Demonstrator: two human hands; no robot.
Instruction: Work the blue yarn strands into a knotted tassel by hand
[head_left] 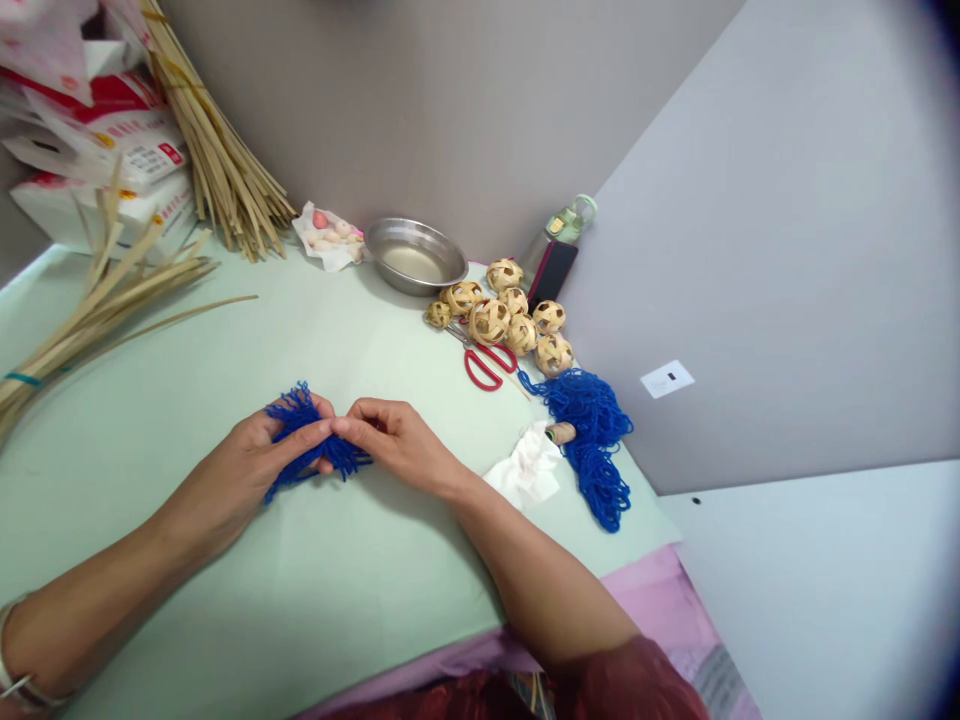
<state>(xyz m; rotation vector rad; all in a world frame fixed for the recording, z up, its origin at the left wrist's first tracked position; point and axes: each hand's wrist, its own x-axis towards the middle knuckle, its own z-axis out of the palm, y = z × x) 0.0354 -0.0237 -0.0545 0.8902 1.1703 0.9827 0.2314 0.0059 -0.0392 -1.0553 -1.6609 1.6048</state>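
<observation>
— Grey walls rise behind a pale green table. What's in those hands?

— Left hand has a blue tuft, thumb pressed across it, loose strands sticking out at both ends. It's over the near part of the table.

— And the other one?

— Right hand meets it from the far side, thumb and forefinger narrowed to a pinch right at the left thumb's tip. Whether a strand is caught between them, I can't tell.

— What's that on the right?

— More blue yarn, heaped, with a spool against it and a crumpled tissue just beside. Farther back, red scissors lie by some woven balls. Behind those, a phone is tilted in front of a bottle.

— Along the back?

— Metal bowl, liquid in it, and next to that some pinkish pieces on white paper. Over left are two bundles of strips, one rising beside white-and-red packs.
</observation>
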